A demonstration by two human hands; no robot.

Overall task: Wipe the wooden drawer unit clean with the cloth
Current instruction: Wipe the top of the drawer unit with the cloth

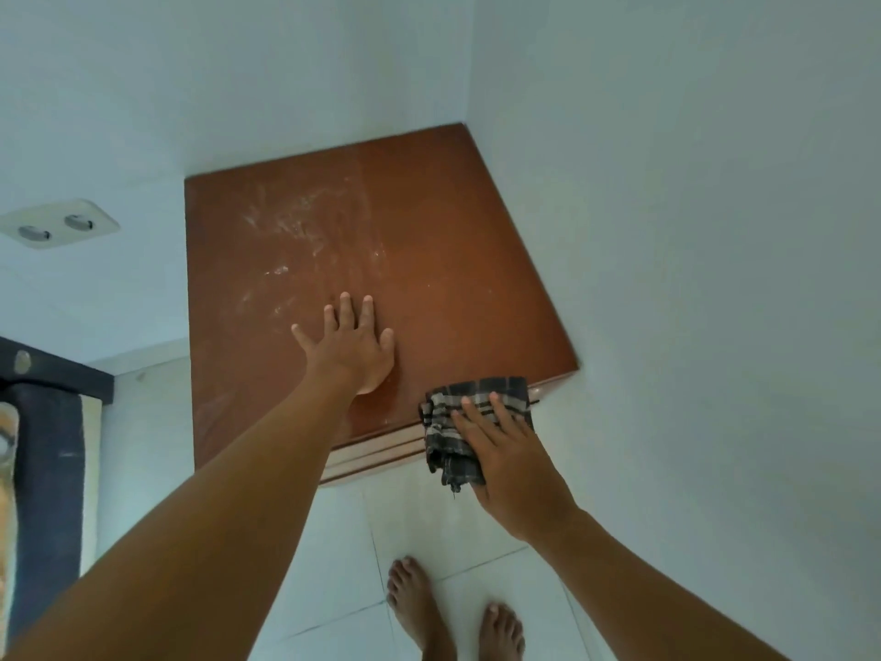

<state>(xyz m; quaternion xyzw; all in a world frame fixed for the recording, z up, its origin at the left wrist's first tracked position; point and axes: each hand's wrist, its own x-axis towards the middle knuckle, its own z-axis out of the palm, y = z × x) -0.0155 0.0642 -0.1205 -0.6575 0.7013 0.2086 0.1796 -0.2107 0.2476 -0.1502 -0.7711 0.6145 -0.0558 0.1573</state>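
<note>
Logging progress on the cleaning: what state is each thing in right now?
Brown wooden drawer unit: top dusty, white smears at left.
Dark checked cloth: bunched, pressed on the front right edge.
Left hand: flat on top, empty.
Right hand: pressing the cloth.

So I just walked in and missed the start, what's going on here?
A person is cleaning a wooden drawer unit in a room corner. The left hand lies flat and spread on its top. The right hand presses a checked cloth against the front edge, near the right corner. Pale dusty smears show on the left part of the top, so the top is not yet clean.
</note>
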